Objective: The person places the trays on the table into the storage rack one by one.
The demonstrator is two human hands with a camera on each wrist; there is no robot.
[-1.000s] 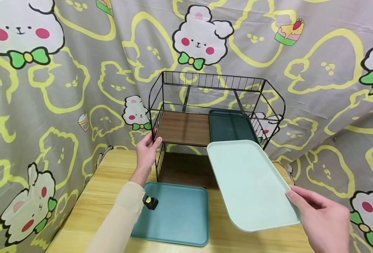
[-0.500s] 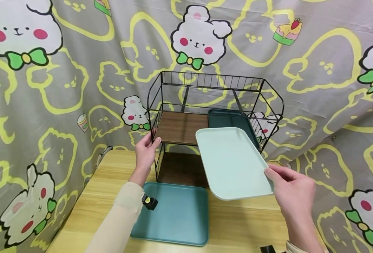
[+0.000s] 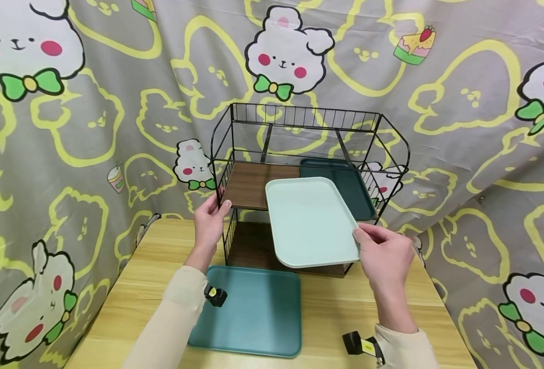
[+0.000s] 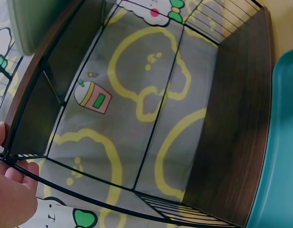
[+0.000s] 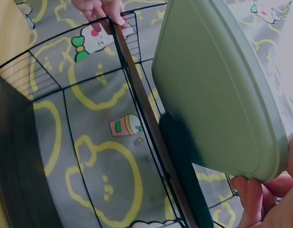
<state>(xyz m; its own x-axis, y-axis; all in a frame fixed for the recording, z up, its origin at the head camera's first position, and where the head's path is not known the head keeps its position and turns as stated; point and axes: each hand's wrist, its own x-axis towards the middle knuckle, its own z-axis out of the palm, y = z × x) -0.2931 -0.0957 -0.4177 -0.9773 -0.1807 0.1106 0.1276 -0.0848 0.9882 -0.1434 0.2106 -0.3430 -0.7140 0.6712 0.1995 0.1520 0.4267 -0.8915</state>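
A pale mint tray (image 3: 312,223) is tilted in the air before the black wire rack (image 3: 306,110). My right hand (image 3: 386,251) pinches its right front corner, thumb on top and fingers beneath, as the right wrist view shows from below. The tray overlaps the front of the middle wooden shelf (image 3: 249,184) in the head view. On that shelf's right half lies a dark green tray (image 3: 346,187), partly hidden. My left hand (image 3: 209,220) grips the rack's left front post at the shelf corner. A teal tray (image 3: 249,312) lies flat on the table before the rack.
The rack's lower wooden shelf (image 3: 253,243) stands at table level, partly covered by the mint tray in the head view. Its top tier has a wire rail and bare crossbars. A patterned curtain (image 3: 161,128) hangs behind the wooden table (image 3: 152,266) and around its sides.
My right hand has carried the mint tray left and away from me, toward the middle shelf. The left hand keeps its grip on the rack, and the teal tray stays put.
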